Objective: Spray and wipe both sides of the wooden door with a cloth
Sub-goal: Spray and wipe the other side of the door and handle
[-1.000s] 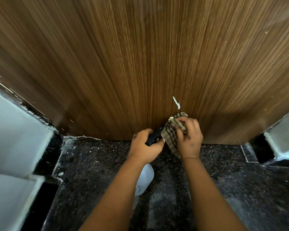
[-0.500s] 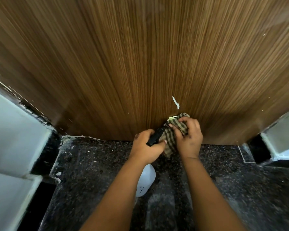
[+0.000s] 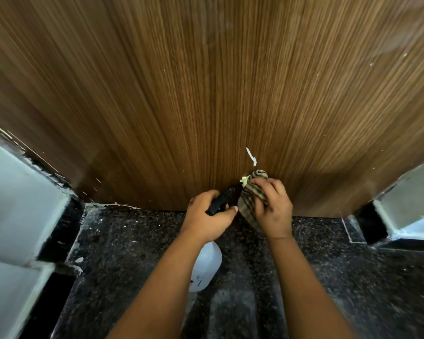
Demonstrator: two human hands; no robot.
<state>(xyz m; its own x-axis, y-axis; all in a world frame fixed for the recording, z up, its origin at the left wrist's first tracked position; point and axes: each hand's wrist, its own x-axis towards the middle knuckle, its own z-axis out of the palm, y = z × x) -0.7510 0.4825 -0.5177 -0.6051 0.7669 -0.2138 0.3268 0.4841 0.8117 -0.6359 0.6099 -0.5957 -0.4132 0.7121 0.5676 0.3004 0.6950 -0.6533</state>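
Here, stage: spraying the cloth [image 3: 251, 194], low by the wooden door [image 3: 206, 94].
Left hand [image 3: 207, 217]: grips spray bottle [image 3: 205, 267].
Right hand [image 3: 273, 211]: bunches cloth.
Left: white smear [image 3: 251, 156]; other side unseen.

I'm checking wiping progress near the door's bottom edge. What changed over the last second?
Very little. The right hand edged the checked cloth slightly up the door, toward the white streak. The left hand still grips the spray bottle; nothing was released.

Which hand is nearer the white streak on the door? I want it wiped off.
Right. The right hand holds the cloth just below the white streak; the left hand, gripping the spray bottle, sits lower and further left.
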